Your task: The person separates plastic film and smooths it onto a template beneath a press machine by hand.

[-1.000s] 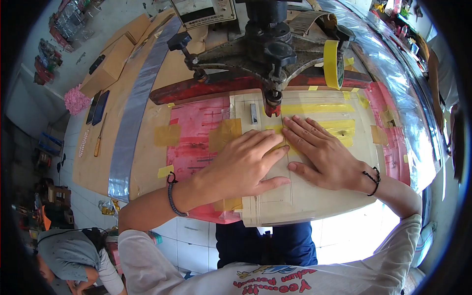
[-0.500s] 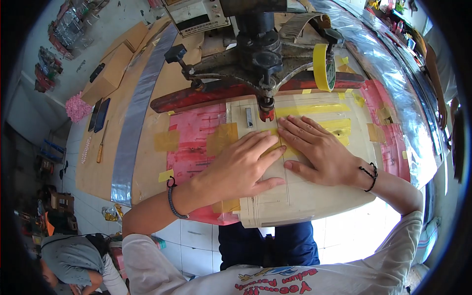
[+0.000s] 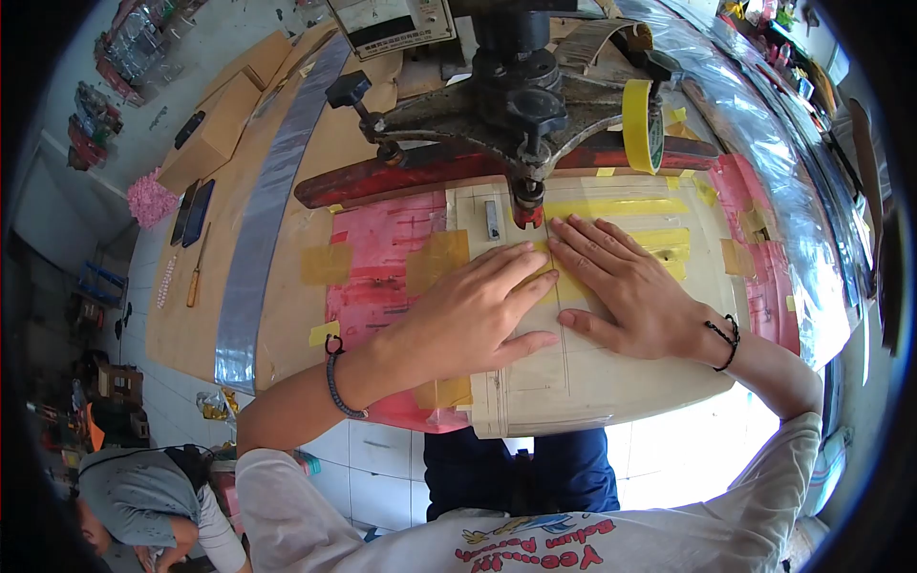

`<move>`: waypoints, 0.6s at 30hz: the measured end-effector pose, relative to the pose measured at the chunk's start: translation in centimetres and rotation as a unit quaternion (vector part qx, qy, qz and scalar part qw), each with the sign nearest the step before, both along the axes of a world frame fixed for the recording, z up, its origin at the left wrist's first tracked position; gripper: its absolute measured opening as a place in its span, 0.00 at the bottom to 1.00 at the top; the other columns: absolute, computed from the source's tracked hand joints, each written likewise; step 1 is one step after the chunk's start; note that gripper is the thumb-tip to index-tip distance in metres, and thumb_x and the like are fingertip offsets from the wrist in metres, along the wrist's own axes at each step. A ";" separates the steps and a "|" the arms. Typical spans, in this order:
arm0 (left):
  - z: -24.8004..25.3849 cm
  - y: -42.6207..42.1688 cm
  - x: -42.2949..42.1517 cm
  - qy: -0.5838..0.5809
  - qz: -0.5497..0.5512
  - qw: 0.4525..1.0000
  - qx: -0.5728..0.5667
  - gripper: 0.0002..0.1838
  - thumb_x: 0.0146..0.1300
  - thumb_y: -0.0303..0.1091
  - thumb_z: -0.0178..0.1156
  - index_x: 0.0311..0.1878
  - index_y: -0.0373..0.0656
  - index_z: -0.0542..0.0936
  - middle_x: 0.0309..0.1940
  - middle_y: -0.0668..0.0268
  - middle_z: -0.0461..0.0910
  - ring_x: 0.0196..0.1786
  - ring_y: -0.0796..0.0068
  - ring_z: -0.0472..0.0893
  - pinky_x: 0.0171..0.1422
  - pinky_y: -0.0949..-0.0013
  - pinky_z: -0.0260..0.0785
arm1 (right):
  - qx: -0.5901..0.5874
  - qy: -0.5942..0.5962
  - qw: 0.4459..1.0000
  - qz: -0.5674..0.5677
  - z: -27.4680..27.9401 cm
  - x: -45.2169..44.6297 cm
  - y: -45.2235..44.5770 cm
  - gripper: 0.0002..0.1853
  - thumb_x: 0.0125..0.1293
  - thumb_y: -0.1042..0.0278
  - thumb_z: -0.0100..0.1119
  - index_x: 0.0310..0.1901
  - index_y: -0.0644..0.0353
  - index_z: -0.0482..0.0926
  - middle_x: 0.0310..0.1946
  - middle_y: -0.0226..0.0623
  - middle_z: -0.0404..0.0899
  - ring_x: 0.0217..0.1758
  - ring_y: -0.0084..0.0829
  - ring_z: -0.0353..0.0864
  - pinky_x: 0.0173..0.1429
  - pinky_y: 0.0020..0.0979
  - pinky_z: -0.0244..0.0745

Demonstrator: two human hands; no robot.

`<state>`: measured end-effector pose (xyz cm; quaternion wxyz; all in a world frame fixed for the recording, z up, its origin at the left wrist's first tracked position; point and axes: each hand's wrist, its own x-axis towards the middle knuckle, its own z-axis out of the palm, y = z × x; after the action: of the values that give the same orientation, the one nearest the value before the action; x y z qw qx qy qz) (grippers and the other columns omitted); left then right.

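Both hands are palm-down on the cream flat sheet with pencil lines [image 3: 592, 382], near side of the black three-armed metal bracket [image 3: 439, 119]. Left hand [image 3: 468, 310]: fingers nearly together, thumb out. Right hand [image 3: 635, 301]: fingers slightly spread, thumb out. No pinch visible on either; can't see under the palms. Fingertips converge by the pencil line, probably to keep the sheet flat and steady.

Sheet lies over the streaky pink sheet [image 3: 368, 277]; amber tape patch [image 3: 439, 258] bridges the left edge, likely to stop it sliding. Clear yellow tape strips [image 3: 621, 206] run across the right half; right fingers reach the lower ones. Small grey metal bar [image 3: 493, 220] sits left of the red forked tip [image 3: 527, 212]; purpose unclear. Yellow tape roll [image 3: 636, 124] hangs at the bracket's right arm, presumably for easy reach.

Text: pale equipment box [image 3: 396, 27], far side, has Chinese characters above small Latin print ending "CO., LTD."; maker name too small. White T-shirt [image 3: 382, 549] seems to say "Belum Pernah", upside down. Roll's green label: unreadable.
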<state>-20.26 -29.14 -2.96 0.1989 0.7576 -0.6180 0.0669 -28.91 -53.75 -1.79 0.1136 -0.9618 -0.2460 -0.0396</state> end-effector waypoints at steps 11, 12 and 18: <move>0.6 0.3 0.2 0.000 -0.013 1.000 0.008 0.26 0.67 0.47 0.71 0.60 0.38 0.84 0.65 0.54 0.79 0.66 0.54 0.82 0.69 0.55 0.78 | -0.005 0.002 1.000 0.015 -0.5 0.1 -0.2 0.48 0.76 0.33 0.51 0.80 0.70 0.58 0.82 0.60 0.56 0.89 0.53 0.48 0.90 0.52 0.41; 0.6 0.3 0.2 -0.011 -0.016 1.000 -0.001 0.25 0.66 0.47 0.71 0.59 0.39 0.84 0.62 0.56 0.80 0.65 0.55 0.82 0.68 0.56 0.78 | -0.009 -0.003 1.000 0.014 -0.5 0.1 -0.2 0.48 0.77 0.32 0.49 0.80 0.71 0.58 0.82 0.59 0.56 0.89 0.52 0.48 0.90 0.51 0.41; 5.1 2.3 1.4 0.090 -0.221 0.971 0.012 0.13 0.67 0.42 0.71 0.47 0.44 0.87 0.40 0.64 0.84 0.43 0.63 0.85 0.56 0.62 0.80 | 0.000 0.003 1.000 0.012 -0.5 0.0 -0.2 0.49 0.77 0.32 0.49 0.81 0.70 0.57 0.83 0.58 0.55 0.89 0.53 0.48 0.90 0.52 0.40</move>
<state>-18.84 -26.80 2.13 0.2544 0.6076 -0.7505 -0.0542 -28.93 -53.92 -2.27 0.1145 -0.9589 -0.2571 -0.0355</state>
